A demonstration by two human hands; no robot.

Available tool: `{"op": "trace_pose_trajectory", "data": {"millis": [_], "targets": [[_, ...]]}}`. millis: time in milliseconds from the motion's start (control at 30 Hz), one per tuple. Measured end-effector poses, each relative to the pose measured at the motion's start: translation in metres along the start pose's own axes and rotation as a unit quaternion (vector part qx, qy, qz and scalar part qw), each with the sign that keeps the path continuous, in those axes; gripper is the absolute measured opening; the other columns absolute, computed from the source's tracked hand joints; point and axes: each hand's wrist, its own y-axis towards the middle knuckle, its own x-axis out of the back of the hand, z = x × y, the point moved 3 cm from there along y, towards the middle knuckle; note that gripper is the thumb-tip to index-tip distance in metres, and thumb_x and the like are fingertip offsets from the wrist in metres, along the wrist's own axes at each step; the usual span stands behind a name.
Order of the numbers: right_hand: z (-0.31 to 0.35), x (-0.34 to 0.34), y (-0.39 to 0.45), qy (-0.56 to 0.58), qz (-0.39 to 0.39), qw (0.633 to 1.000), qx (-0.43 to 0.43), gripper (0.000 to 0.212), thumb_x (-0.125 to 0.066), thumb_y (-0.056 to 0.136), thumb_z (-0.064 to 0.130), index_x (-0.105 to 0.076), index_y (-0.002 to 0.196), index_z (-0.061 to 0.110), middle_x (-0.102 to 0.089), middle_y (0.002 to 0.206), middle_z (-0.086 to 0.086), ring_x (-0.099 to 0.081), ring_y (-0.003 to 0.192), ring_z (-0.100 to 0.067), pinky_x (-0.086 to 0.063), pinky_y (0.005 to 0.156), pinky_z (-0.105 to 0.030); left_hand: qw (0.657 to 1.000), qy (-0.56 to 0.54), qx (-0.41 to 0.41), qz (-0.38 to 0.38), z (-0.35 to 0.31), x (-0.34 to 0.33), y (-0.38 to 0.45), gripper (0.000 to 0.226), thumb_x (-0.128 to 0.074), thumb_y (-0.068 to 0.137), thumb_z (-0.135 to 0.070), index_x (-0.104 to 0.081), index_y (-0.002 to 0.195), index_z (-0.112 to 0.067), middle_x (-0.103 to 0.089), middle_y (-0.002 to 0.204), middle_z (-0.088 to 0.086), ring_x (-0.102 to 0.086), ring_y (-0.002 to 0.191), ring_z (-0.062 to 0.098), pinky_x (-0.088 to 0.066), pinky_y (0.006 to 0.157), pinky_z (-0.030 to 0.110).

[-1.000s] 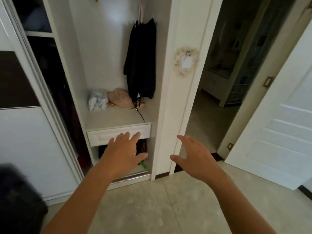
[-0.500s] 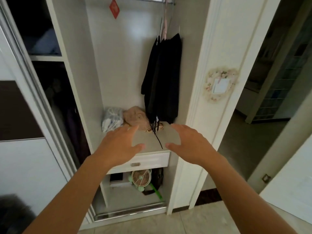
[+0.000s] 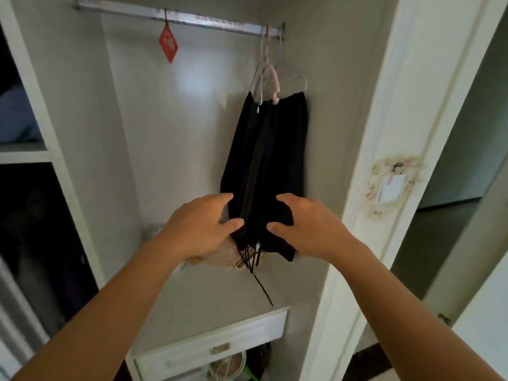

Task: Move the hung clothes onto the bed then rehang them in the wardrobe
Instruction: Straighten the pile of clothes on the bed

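Black clothes (image 3: 270, 160) hang on pink and grey hangers (image 3: 270, 75) from the metal rail (image 3: 209, 22) at the right end of the open wardrobe bay. Thin black cords dangle from their hem. My left hand (image 3: 200, 225) is at the left side of the clothes' lower part, fingers spread and relaxed, the fingertips at the fabric's edge. My right hand (image 3: 308, 225) is on the right side, over the lower fabric, fingers loosely bent. Neither hand plainly holds the cloth.
A red tag (image 3: 168, 44) hangs from the rail. A beige item (image 3: 225, 257) lies on the shelf above a white drawer (image 3: 211, 350), with a small fan (image 3: 228, 368) below. Dark shelves stand left, a white pillar with a decorated switch (image 3: 391, 185) and a doorway right.
I have stepped closer and my view tilted up to the rail. Both hands rose from the drawer level to the lower part of the black clothes.
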Motion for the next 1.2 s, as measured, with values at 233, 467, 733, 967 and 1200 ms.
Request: {"op": "trace_pose_trajectory", "data": {"millis": [233, 467, 733, 967, 1200], "targets": [[0.009, 0.046, 0.107, -0.009, -0.075, 0.997, 0.004, 0.061, -0.064, 0.089, 0.05, -0.047, 0.141, 0.023, -0.06, 0.129, -0.004, -0.06, 0.114, -0.029, -0.052, 0.094, -0.047, 0.998, -0.003, -0.032, -0.049, 0.013, 0.042, 0.117, 0.063, -0.052, 0.096, -0.05, -0.036, 0.15, -0.023, -0.045, 0.149, 0.005, -0.047, 0.132, 0.027, -0.04, 0.107, 0.042], [0.014, 0.091, 0.206, 0.007, -0.158, 0.986, 0.048, 0.039, -0.067, 0.088, 0.041, -0.063, 0.114, 0.012, -0.064, 0.108, -0.008, -0.063, 0.097, -0.028, -0.054, 0.082, -0.038, 0.995, 0.028, -0.047, -0.088, 0.006, 0.073, 0.211, 0.06, -0.054, 0.097, -0.045, -0.038, 0.149, -0.02, -0.052, 0.142, 0.009, -0.051, 0.126, 0.029, -0.043, 0.104, 0.043], [0.029, 0.115, 0.294, -0.049, -0.214, 0.974, 0.054, 0.029, -0.059, 0.091, 0.015, -0.057, 0.117, 0.002, -0.06, 0.117, -0.021, -0.062, 0.1, -0.038, -0.051, 0.077, -0.035, 0.992, 0.012, -0.047, -0.115, 0.014, 0.1, 0.282, 0.054, -0.056, 0.096, -0.038, -0.045, 0.144, -0.017, -0.05, 0.144, 0.01, -0.049, 0.129, 0.028, -0.042, 0.104, 0.039], [0.042, 0.118, 0.346, -0.148, -0.173, 0.974, -0.022, 0.064, -0.057, 0.091, 0.001, -0.029, 0.149, 0.002, -0.043, 0.143, -0.02, -0.054, 0.122, -0.032, -0.05, 0.09, -0.038, 0.994, -0.003, -0.037, -0.105, 0.035, 0.104, 0.325, 0.058, -0.055, 0.096, -0.04, -0.04, 0.147, -0.017, -0.044, 0.148, 0.011, -0.045, 0.133, 0.028, -0.041, 0.105, 0.037], [0.034, 0.109, 0.367, -0.123, -0.192, 0.973, -0.04, 0.082, -0.057, 0.093, 0.005, -0.005, 0.157, 0.004, -0.05, 0.135, -0.018, -0.055, 0.119, -0.03, -0.05, 0.09, -0.039, 0.991, -0.015, -0.044, -0.123, 0.047, 0.112, 0.337, 0.049, -0.057, 0.096, -0.039, -0.048, 0.14, -0.019, -0.054, 0.137, 0.01, -0.053, 0.124, 0.028, -0.045, 0.098, 0.036]]}}
